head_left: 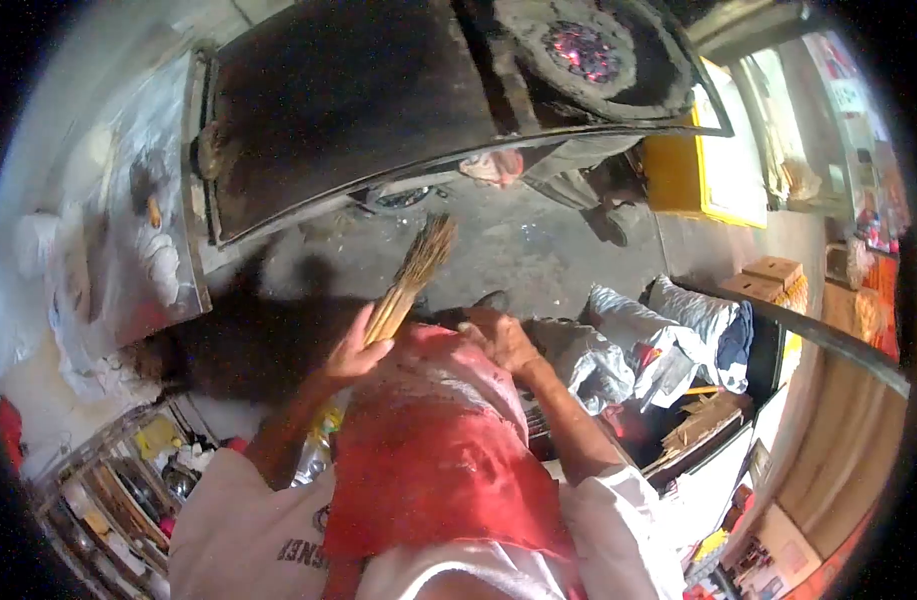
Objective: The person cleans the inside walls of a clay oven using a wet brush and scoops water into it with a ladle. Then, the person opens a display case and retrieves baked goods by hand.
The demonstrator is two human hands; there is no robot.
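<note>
My left hand point(353, 350) is closed around the bound end of a short twig whisk broom point(414, 272). Its bristles point up and away from me, over the floor. Against the far right edge of my red apron point(433, 450) rests my right hand point(502, 340), its fingers curled inward. The apron has pale, powdery smears near that hand. Whether anything sits inside those right fingers is hidden.
Ahead stands a dark flat metal-topped stove point(348, 100) with glowing coals point(586, 52) in a round opening. A dusty worktable point(143, 215) is at left. Stuffed sacks point(643, 330) stand at right. Beyond are a yellow crate point(673, 175) and another person's leg point(568, 192).
</note>
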